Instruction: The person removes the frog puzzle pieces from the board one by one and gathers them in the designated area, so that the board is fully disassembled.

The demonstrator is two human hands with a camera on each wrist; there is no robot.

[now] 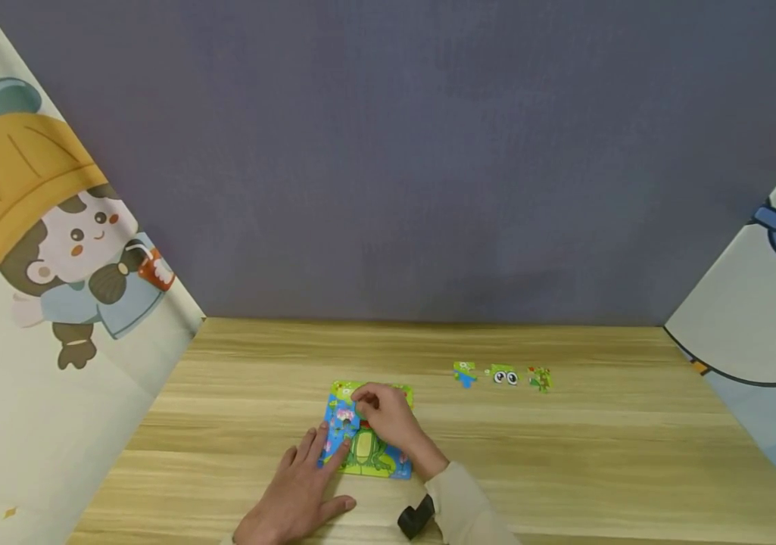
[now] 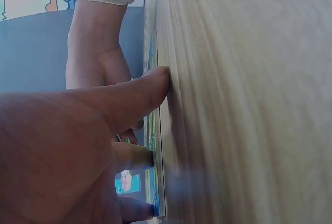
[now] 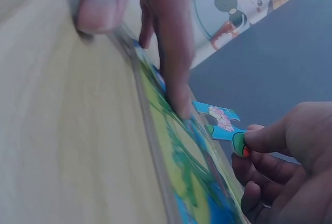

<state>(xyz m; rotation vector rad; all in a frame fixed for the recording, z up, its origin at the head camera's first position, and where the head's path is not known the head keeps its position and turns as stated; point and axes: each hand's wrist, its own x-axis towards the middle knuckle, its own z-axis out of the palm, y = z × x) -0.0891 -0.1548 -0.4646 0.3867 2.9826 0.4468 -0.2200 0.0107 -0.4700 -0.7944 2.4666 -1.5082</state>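
A frog jigsaw puzzle [image 1: 364,450] in a thin flat tray lies on the table. My left hand [image 1: 295,488] rests at its lower left with fingers spread, fingertips on the board and thumb out on the wood. Over the upper part of the board, my right hand [image 1: 391,416] pinches a puzzle piece [image 3: 223,125] between thumb and fingers. That piece is blue with a pink flower and a green and red knob, and in the right wrist view it is tilted up off the board. The right hand hides part of the puzzle in the head view.
To the right of the board lie three loose pieces: a blue and green one [image 1: 465,375], one with big eyes [image 1: 504,375] and a green one with red bits [image 1: 540,378]. A grey wall [image 1: 428,166] stands behind the wooden table [image 1: 599,446].
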